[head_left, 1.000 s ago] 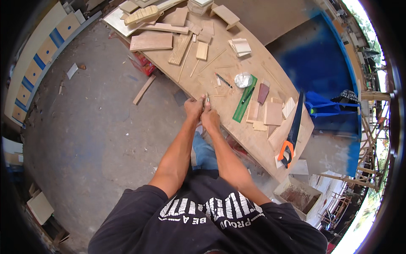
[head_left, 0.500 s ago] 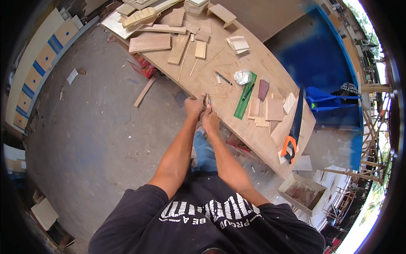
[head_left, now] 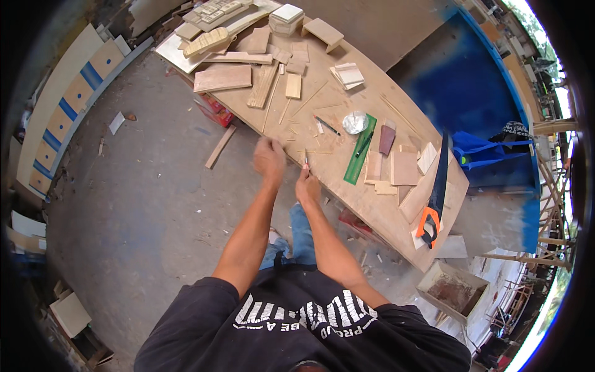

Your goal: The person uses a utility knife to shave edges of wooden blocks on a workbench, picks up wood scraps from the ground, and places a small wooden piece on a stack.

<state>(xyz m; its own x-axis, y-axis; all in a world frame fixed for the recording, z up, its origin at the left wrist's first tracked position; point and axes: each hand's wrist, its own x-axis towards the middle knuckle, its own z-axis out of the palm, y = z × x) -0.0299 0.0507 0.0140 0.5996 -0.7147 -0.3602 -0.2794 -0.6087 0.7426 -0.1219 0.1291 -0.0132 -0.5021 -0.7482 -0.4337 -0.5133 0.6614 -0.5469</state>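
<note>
My right hand [head_left: 307, 185] is closed around a slim craft knife [head_left: 305, 159], its pale pointed tip facing away from me at the near edge of the workbench [head_left: 353, 146]. Just beyond that tip, a thin wooden stick [head_left: 316, 152] lies across the bench top. My left hand [head_left: 270, 159] is off the bench edge to the left, apart from my right hand and smeared by motion; its fingers do not show clearly. Small wood slivers [head_left: 292, 131] are scattered near it. A dark pencil [head_left: 327, 126] lies farther in.
Wood blocks and boards [head_left: 223, 78] crowd the far left of the bench. To the right are a green ruler [head_left: 356, 162], a crumpled silvery ball [head_left: 355, 123], wood pieces [head_left: 404, 168] and an orange-handled saw [head_left: 427, 226]. A loose wood strip [head_left: 220, 147] lies on the floor.
My left hand has come away from the bench edge and my right hand, moving left. My right hand has dropped slightly nearer to me, still with the knife.
</note>
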